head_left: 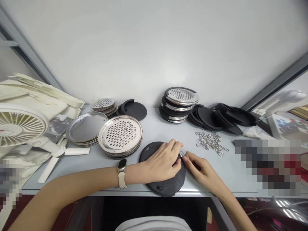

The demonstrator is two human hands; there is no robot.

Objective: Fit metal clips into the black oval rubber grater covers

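Observation:
A round black disc (168, 184) lies on the table in front of me, with a small slot near its lower edge. My left hand (162, 162), with a watch on its wrist, rests across the disc, fingers curled toward its right edge. At that edge, my right hand (198, 166) pinches a small wire clip (182, 154) between thumb and index finger. The clip's inner end is partly hidden by the left fingers. Behind my right hand lies a loose pile of similar wire clips (209, 141).
Round metal graters (121, 134) and plain metal discs (86, 126) are stacked at left, beside a white fan (19, 126). Graters in black holders (179, 104) stand stacked at the back. Loose black holders (209, 117) lie at back right. A pixelated area covers the right.

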